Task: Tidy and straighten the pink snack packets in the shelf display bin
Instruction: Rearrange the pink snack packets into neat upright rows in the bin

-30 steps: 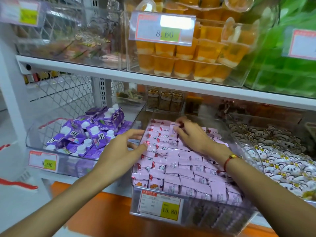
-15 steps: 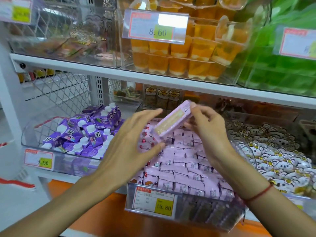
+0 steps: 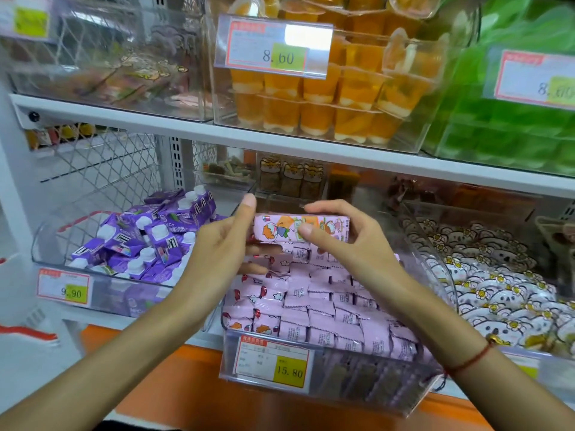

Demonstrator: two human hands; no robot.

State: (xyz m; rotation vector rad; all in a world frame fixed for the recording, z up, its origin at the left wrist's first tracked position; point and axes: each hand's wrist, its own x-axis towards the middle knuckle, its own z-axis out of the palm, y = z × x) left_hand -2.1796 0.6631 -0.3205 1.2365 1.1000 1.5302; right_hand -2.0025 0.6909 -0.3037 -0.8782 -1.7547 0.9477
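Pink snack packet point(image 3: 300, 228) sits dead center of the frame, held level just above the rest of the pink packets point(image 3: 323, 309) that fill the clear display bin point(image 3: 429, 377) at lower center. Both hands have it, one at each end. Left hand's fingers point(image 3: 249, 209) curl around the left end, thumb sticking up past the top edge and the other fingertips peeking out below and behind the packet. Right hand's fingers point(image 3: 320, 208) arch over the top right edge while the thumb presses the front face, so it's a pinch grip on that side. Left hand point(image 3: 217, 247) is turned palm toward the packet, its forearm running down to the lower left corner of the frame. Right hand point(image 3: 357, 241) shows its back to the camera, wrist bent a bit, forearm heading off to the lower right corner with a red string bracelet point(image 3: 469, 360) on the wrist.

The packets in the bin lie in overlapping rows, mostly back side up. On the bin's front there's a price tag point(image 3: 273, 362) reading 15.80. Purple drink cartons point(image 3: 146, 241) are piled in the bin at the left, white flower-print packets point(image 3: 497, 293) in the one at the right, and orange jelly cups point(image 3: 336, 98) sit on the shelf above, upper center.
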